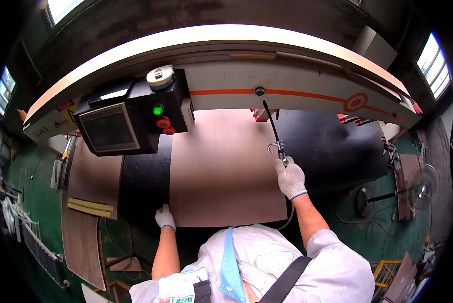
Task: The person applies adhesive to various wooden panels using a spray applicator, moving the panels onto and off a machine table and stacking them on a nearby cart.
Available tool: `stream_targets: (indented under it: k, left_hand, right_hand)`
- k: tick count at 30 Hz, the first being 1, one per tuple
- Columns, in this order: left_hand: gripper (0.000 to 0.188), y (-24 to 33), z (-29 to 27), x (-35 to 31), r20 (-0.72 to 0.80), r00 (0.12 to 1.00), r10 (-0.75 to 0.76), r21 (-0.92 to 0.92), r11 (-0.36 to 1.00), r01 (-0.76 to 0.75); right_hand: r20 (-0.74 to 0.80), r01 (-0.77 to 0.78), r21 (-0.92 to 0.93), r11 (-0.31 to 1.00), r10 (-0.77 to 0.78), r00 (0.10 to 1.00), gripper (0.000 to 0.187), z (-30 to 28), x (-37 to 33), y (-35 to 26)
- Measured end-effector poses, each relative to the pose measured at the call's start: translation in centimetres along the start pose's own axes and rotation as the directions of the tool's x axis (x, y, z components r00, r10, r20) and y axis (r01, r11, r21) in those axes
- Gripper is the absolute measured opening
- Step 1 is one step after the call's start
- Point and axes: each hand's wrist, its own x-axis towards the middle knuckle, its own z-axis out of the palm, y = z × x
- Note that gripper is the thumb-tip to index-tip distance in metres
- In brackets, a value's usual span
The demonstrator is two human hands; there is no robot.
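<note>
My right hand, in a white knit glove, is wrapped round an air blow gun. Its long dark nozzle points away from me, over the right edge of a wide brown panel. That panel lies flat on a black table and runs back beneath the machine. Beside the panel's near left corner is my gloved left hand, its fingers curled in. Whether it grips the panel edge or the table edge is hidden.
Across the far side spans a machine beam with an orange stripe. A control box with a screen and buttons hangs from it. Left is another brown board with yellow strips; right stands a pedestal fan.
</note>
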Motion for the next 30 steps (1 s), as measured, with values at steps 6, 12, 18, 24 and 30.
stream_targets:
  k: [6,12,18,24,30]
  left_hand:
    - [0.036,-5.4,-4.8,-1.4,-0.243,0.969,0.041,0.042,0.999,-0.031]
    - [0.034,-3.1,-8.4,2.7,-0.289,0.954,-0.079,-0.136,0.99,0.041]
    - [0.051,0.2,-16.4,11.4,-0.455,0.772,-0.444,-0.594,0.797,0.108]
    - [0.057,0.2,-23.0,20.9,-0.365,0.799,-0.477,-0.689,0.716,0.113]
    - [0.059,-1.7,-25.2,20.9,-0.23,0.924,-0.304,-0.577,0.808,0.122]
  right_hand:
    - [0.033,-0.053,-0.082,0.995,0.056,0.998,0.055,0.7,3.6,-2.0]
    - [0.144,-0.073,0.138,0.988,0.053,0.988,0.043,-1.0,-0.2,-2.7]
    - [0.856,0.1,-0.173,0.98,0.099,0.508,0.054,4.1,-10.9,-6.3]
    - [0.86,0.051,-0.008,0.999,-0.019,0.509,0.052,11.4,-18.4,-14.1]
    - [0.788,-0.149,-0.005,0.989,0.096,0.608,0.046,18.5,-18.5,-24.7]
